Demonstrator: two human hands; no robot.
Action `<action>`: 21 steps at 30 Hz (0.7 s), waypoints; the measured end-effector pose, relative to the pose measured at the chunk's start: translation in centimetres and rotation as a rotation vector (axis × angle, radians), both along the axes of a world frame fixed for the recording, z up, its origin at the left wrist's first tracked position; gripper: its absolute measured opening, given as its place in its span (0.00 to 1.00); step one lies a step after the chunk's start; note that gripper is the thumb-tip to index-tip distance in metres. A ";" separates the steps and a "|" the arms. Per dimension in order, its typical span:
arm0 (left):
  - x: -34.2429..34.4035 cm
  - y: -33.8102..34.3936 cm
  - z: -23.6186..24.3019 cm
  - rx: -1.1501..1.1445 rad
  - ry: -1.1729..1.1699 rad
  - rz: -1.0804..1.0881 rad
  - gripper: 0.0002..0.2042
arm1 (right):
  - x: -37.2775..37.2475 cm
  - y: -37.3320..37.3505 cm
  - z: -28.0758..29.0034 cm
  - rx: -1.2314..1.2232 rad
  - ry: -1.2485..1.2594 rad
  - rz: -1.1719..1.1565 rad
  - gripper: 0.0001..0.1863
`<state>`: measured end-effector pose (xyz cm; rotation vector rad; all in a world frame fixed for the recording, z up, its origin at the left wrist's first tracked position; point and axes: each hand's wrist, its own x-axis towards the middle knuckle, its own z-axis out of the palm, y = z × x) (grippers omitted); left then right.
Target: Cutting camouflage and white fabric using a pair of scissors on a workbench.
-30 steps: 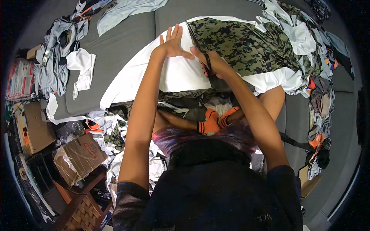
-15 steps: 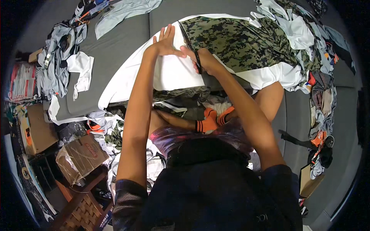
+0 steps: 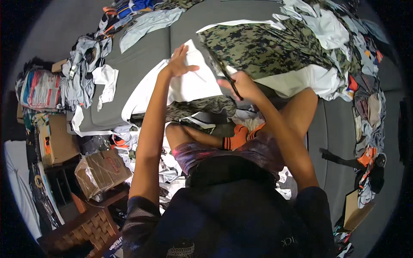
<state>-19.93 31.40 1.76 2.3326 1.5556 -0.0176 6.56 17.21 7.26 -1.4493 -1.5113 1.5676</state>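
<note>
My left hand (image 3: 177,67) lies on a white piece of fabric (image 3: 198,84), fingers apart and thumb stretched to the side. In my right hand (image 3: 244,87) is a pair of dark scissors (image 3: 218,63), the blades pointing away from me. They lie along the gap between the white piece and a green camouflage cloth (image 3: 254,47). The camouflage cloth spreads to the right, with white fabric along its near and far edges. A rolled or folded camouflage strip (image 3: 202,107) shows under the white piece's near edge.
Grey cushions (image 3: 142,69) lie beneath the fabric. Heaped garments and scraps (image 3: 84,64) line the left, others (image 3: 368,107) the right. Cardboard boxes (image 3: 103,174) and a woven wooden chair (image 3: 92,225) stand at lower left. My crossed legs (image 3: 297,114) are close in front.
The white piece and camouflage cloth now lie farther apart at the gap. My right hand has drawn toward me and slightly right with the scissors. My left hand has shifted slightly toward me.
</note>
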 end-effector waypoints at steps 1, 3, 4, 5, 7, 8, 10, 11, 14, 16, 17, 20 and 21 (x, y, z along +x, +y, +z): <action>-0.5 -0.5 -0.6 0.091 -0.089 0.030 0.52 | 1.3 -0.7 0.0 0.064 -0.220 0.041 0.28; -2.2 -1.4 -1.9 0.258 -0.211 0.013 0.46 | 4.3 -1.7 -1.7 0.258 -0.392 0.216 0.28; -2.0 -1.9 -2.2 0.257 -0.209 -0.012 0.46 | 6.6 -2.3 -2.5 0.255 -0.390 0.191 0.28; -1.9 -2.3 -2.5 0.275 -0.243 0.024 0.44 | 9.3 -3.0 -3.3 0.336 -0.407 0.281 0.27; -1.8 -3.1 -2.3 0.292 -0.260 0.084 0.42 | 15.7 -4.1 -5.4 0.424 -0.434 0.360 0.27; -1.5 -3.2 -2.2 0.291 -0.245 0.110 0.41 | 20.2 -3.8 -7.0 0.468 -0.506 0.267 0.24; -2.0 -3.0 -2.1 0.322 -0.227 0.125 0.42 | 28.2 -1.3 -7.9 0.565 -0.660 0.097 0.20; -2.9 -3.6 -2.5 0.332 -0.175 0.153 0.42 | 31.0 1.4 -3.9 0.330 -0.934 0.125 0.22; 0.4 -2.5 -3.1 0.337 -0.104 0.115 0.42 | 43.3 6.2 1.5 0.716 -1.047 -0.632 0.29; -2.1 -3.0 -2.7 0.342 0.039 0.186 0.42 | 42.2 6.1 8.0 0.611 -0.945 -0.623 0.31; -2.1 -2.1 -2.9 0.352 0.031 0.205 0.43 | 41.6 4.6 11.6 0.678 -0.828 -0.638 0.29; -1.4 -1.2 -3.2 0.320 0.051 0.219 0.45 | 37.3 0.8 14.5 0.673 -0.565 -0.592 0.27; -2.4 -1.7 -2.4 0.308 0.081 0.237 0.45 | 35.4 0.3 14.1 0.633 -0.400 -0.522 0.25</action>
